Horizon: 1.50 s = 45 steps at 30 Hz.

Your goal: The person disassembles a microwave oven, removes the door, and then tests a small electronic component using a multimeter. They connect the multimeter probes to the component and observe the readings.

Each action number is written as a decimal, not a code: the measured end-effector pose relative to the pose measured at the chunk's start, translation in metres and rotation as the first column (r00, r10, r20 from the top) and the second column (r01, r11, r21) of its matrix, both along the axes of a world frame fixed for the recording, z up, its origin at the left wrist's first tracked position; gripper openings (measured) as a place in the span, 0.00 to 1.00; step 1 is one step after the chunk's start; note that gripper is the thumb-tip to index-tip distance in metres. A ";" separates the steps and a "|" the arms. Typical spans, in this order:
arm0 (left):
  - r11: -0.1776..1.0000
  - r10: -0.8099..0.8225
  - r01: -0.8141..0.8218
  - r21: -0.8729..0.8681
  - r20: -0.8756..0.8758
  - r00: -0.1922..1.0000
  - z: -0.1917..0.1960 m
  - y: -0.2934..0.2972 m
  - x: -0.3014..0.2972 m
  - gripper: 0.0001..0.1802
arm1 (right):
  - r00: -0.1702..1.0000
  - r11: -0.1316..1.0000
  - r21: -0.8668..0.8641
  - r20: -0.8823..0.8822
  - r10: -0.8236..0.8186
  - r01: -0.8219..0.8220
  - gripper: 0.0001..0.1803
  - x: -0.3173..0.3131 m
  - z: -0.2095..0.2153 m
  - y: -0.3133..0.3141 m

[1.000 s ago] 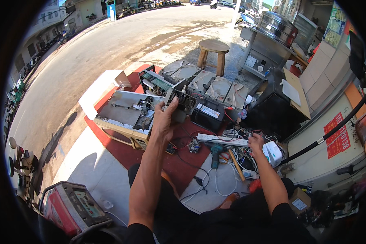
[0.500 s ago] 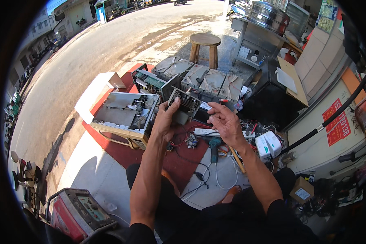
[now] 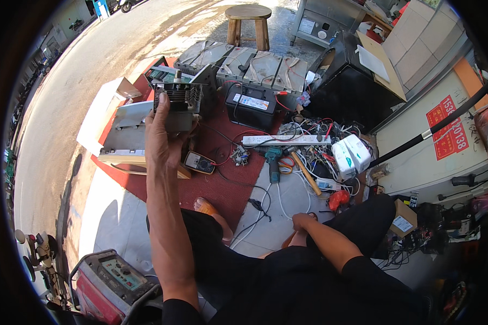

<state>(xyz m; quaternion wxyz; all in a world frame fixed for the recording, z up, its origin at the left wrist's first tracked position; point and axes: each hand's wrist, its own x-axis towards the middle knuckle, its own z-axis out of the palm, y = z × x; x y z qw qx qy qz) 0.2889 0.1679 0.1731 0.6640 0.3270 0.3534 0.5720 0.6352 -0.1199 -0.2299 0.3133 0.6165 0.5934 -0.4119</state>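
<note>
My left hand grips a magnetron, a dark metal part with stacked fins and a stub on top, held upright above the red mat. Behind and below it lies an opened microwave oven, partly covered by my hand. My right hand is low beside my leg, near my foot, with its fingers curled; whatever they hold, if anything, is hidden. A multimeter rests on the red mat to the right of my left wrist.
A black battery sits before a row of grey batteries. Right of the mat are a power strip, a cordless drill, a hammer and tangled wires. A red generator stands at lower left, a wooden stool behind.
My left hand has moved left with the magnetron and raised it upright. My right hand has left it and dropped down beside my leg. The view has shifted, revealing the multimeter.
</note>
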 end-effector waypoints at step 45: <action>0.967 -0.252 0.229 -0.113 -0.295 0.922 -0.006 -0.017 0.053 0.46 | 0.784 -0.187 0.982 0.103 0.613 0.017 0.15 -0.082 0.429 0.243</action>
